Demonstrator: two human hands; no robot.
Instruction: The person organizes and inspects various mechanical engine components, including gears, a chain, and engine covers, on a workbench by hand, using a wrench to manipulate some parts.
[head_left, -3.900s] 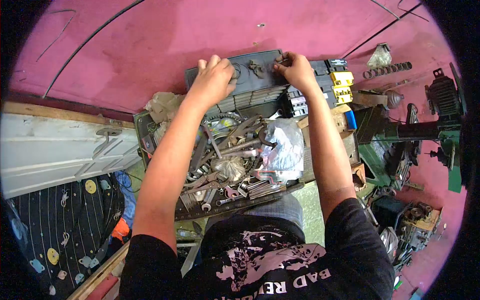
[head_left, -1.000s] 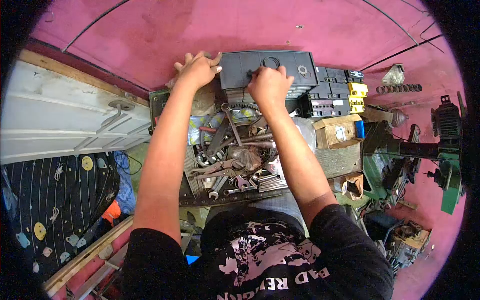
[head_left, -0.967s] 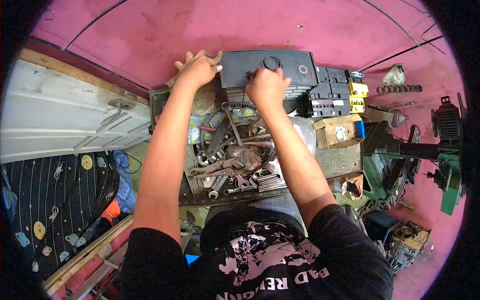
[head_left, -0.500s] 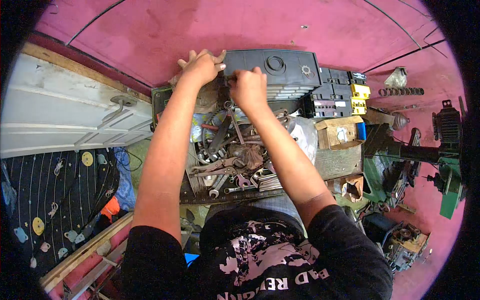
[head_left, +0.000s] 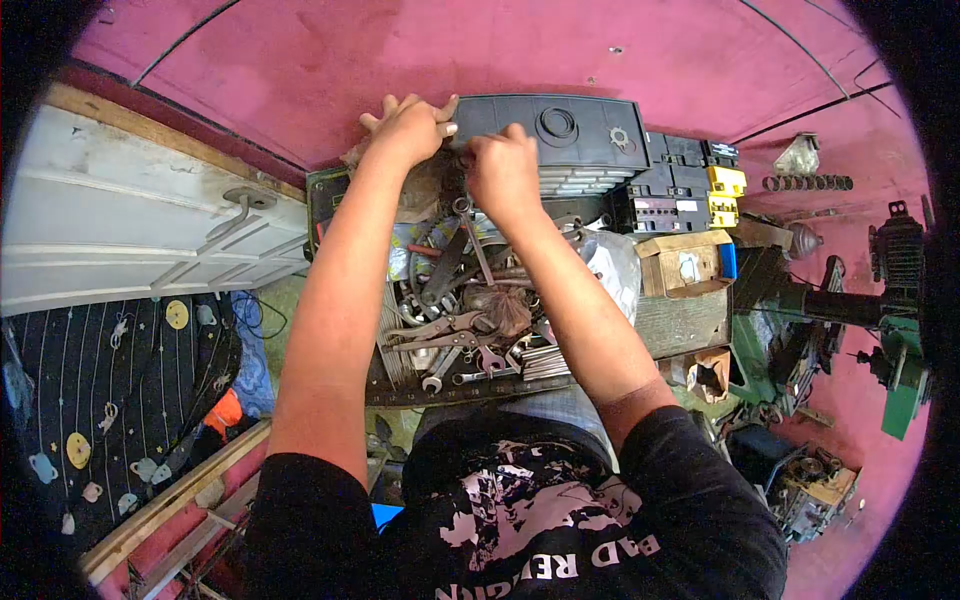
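Note:
My left hand (head_left: pixel 411 133) is at the back of the workbench, fingers spread, beside the left end of a dark drawer cabinet (head_left: pixel 500 118). Its thumb is near the cabinet's top left corner. My right hand (head_left: pixel 505 175) is closed in front of that same end, fingers curled; whatever they pinch is hidden. On the cabinet top lie black rubber rings (head_left: pixel 557 125) and a toothed metal disc (head_left: pixel 621 139). Below the hands is a pile of tools, with a wrench (head_left: pixel 476 245), locking pliers (head_left: pixel 440 327) and an open-end wrench (head_left: pixel 440 370).
Black and yellow batteries (head_left: pixel 725 182) are stacked right of the cabinet. An open cardboard box (head_left: pixel 685 265) sits on the bench's right side. A clear plastic bag (head_left: pixel 612 270) lies beside my right forearm. A white door (head_left: pixel 150 215) stands at left, a green machine (head_left: pixel 900 375) at right.
The view has shifted slightly, so the bench appears a little further right. Both hands keep nearly the same places and poses at the cabinet's left end.

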